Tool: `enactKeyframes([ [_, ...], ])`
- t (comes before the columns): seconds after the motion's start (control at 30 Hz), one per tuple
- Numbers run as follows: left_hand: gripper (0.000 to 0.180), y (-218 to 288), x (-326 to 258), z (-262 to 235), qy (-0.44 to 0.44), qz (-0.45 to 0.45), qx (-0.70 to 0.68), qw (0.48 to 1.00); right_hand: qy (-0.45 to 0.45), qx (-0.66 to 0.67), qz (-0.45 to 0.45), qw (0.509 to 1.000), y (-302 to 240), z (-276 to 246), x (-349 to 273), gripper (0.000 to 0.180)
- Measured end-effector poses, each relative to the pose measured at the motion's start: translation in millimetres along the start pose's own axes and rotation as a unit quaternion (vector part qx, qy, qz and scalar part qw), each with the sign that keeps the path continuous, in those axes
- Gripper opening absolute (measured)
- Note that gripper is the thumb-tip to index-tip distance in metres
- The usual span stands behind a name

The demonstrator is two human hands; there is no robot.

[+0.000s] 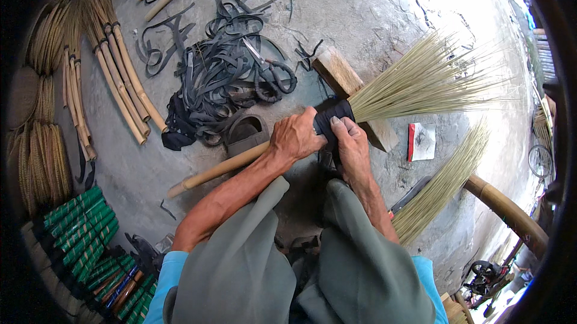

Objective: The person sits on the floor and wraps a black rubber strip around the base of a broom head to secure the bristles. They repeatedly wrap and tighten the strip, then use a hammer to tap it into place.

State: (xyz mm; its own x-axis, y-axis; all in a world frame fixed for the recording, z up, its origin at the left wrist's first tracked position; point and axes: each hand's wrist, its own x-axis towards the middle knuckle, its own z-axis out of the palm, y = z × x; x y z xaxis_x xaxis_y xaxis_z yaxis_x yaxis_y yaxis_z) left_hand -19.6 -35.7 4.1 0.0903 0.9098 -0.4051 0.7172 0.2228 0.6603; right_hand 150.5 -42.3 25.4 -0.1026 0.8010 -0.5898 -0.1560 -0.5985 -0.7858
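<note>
A straw broom [421, 81] lies slantwise beyond the knees [264, 207]. The left hand [296, 135] is clenched around its neck; just beside, the right hand [353, 144] grasps the black wrapping [332, 114]. Bristles [415, 87] fan out rightward from the hands, across a wooden block [336, 70], while the bamboo handle [219, 169] extends leftward beneath the left wrist [280, 159].

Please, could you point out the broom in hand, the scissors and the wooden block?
Broom [412, 87]: head view, on its bristles.
Scissors [262, 61]: head view, where blades meet handles.
Wooden block [337, 72]: head view, on its upper part.
</note>
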Motion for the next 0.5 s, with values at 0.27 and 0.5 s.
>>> enactKeyframes([
  [0.27, 0.044, -14.5, 12.7, 3.2, 0.042, 0.007, -0.015, 0.999, 0.028, 0.132, 0.132, 0.982, -26.6, 12.0, -20.4, 0.016],
  [0.5, 0.050, -11.7, 10.1, -1.0, 0.014, -0.017, -0.016, 1.000, 0.002, 0.109, 0.111, 0.988, -24.4, 9.3, -35.8, 0.020],
])
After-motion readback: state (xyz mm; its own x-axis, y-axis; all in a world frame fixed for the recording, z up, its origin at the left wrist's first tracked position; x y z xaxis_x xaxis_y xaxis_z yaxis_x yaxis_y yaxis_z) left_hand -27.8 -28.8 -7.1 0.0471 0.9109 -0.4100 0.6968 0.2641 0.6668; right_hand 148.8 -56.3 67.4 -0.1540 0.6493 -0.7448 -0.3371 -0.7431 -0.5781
